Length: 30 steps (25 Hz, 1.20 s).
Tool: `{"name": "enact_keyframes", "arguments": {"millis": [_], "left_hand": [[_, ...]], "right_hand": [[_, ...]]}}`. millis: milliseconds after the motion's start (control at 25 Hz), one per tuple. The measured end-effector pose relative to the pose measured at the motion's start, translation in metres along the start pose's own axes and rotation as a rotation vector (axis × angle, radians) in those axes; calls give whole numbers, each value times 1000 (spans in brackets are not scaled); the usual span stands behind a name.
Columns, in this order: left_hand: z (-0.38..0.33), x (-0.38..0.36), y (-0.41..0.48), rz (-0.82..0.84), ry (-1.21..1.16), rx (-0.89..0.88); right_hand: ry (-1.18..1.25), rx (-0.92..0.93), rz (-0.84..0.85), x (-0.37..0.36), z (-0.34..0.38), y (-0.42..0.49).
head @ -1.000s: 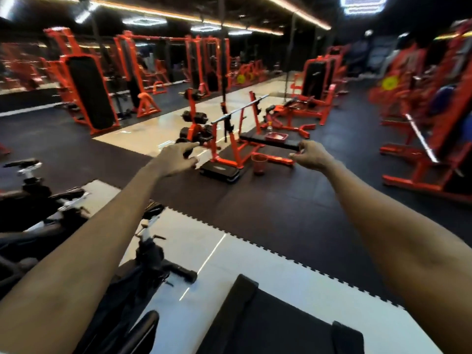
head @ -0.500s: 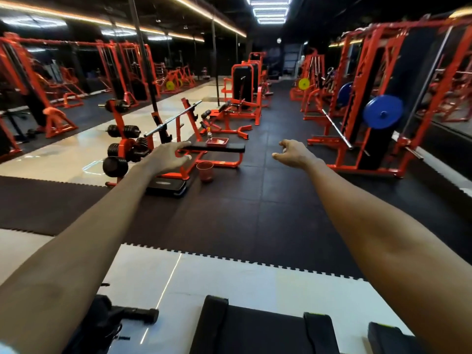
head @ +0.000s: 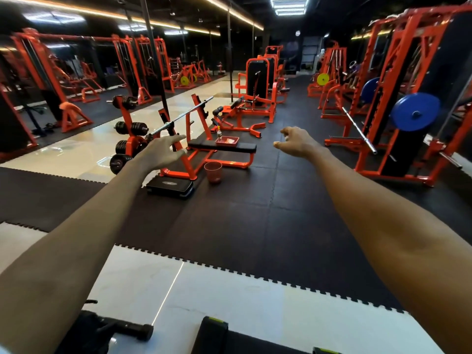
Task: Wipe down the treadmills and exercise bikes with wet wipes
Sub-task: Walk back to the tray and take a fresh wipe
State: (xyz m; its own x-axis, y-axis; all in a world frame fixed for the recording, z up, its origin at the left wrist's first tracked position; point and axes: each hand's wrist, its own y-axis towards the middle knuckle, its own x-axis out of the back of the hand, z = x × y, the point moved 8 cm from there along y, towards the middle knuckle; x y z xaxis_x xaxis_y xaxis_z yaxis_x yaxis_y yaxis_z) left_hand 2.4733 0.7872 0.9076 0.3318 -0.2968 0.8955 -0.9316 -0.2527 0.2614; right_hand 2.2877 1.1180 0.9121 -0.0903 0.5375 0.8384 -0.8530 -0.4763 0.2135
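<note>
Both bare arms reach straight forward over the gym floor. The left hand (head: pixel 163 153) is held out with its fingers stretched and only lightly bent, and it holds nothing. The right hand (head: pixel 296 141) hangs from the wrist with loosely curled fingers and is also empty. Neither hand touches any machine.

The task's machines lie at the near edge of the floor, below the arms. The dark end of a treadmill (head: pixel 217 335) with a yellow-green trim stands on the white floor strip (head: pixel 229 297). A black part of an exercise bike (head: pixel 102 333) shows just to its left, under the left forearm.

Beyond the toothed seam, the black rubber mat (head: pixel 242 213) runs away from the camera. On it stands an orange press station with a black padded counter (head: pixel 245 148) and a barbell (head: pixel 184 116) resting on the uprights. A red tray (head: pixel 222 143) sits on the counter, about midway along it. Something pale lies in the tray, too small to identify. A small bottle (head: pixel 219 132) stands upright just beside the tray's far left corner. On the mat near the counter's near edge stands a red translucent bucket (head: pixel 213 172), and a black step platform (head: pixel 169 186) lies to its left. A blue weight plate (head: pixel 415 114) hangs on the rack along the right edge of the floor.
</note>
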Motion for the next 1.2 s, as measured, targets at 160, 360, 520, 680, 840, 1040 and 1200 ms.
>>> {"name": "enact_keyframes", "arguments": {"millis": [160,360,520,680,840,1040,1200], "left_hand": [[18,-15,70,-18,15,26],[63,-47,168,-58,32,31],[115,-69,244,-14,27,90],[153,-77,324,-18,50,123],[181,-85,387,-18,107,157],[219,-155,453,-53,133,157],[257,-226,501,-97,153,184]], "right_hand": [[-19,7,14,-13,-23,74],[-19,65,19,-48,-36,191],[-48,95,50,-82,-36,290],[-52,128,41,-107,-42,380],[-48,130,73,-129,-61,453],[-43,184,78,-199,-105,545],[-31,233,84,-275,-149,611]]}}
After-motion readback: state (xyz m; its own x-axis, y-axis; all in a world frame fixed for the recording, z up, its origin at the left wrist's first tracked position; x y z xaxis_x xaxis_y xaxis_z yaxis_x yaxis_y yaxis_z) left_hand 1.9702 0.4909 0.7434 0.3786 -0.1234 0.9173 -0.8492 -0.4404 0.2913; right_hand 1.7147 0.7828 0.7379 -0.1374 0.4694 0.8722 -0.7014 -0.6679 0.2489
